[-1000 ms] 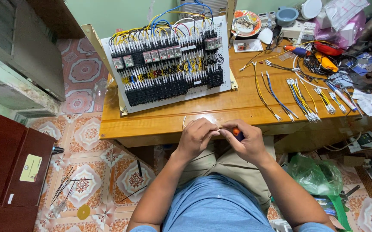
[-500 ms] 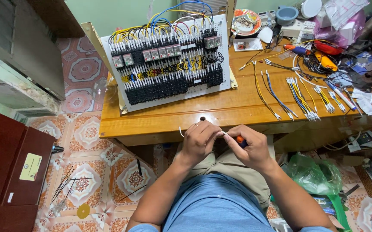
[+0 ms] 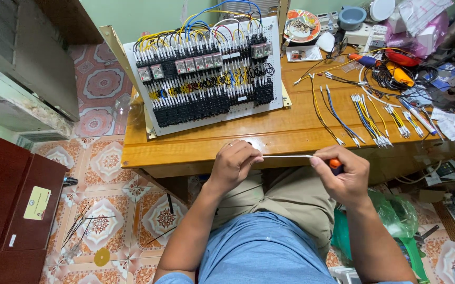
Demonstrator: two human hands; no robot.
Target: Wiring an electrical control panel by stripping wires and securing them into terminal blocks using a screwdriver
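A seated person, seen from above, holds a thin white wire point(image 3: 286, 156) stretched level between both hands, just in front of the near edge of a varnished wooden table point(image 3: 248, 137) and above their lap. The left hand point(image 3: 233, 164) pinches one end of the wire between thumb and fingertips. The right hand point(image 3: 343, 173) pinches the other end while its curled fingers also grip an orange-handled tool point(image 3: 335, 165), mostly hidden in the palm. On the table behind the hands stands a tilted white perforated control panel point(image 3: 206, 68) packed with black relays and terminal blocks and looped with blue, yellow, red and black wiring. To its right lie rows of cut blue, yellow and white wires point(image 3: 366, 115), well apart from the hands. A dark red cabinet point(image 3: 7, 205) stands at the left on a patterned tile floor point(image 3: 112, 215).
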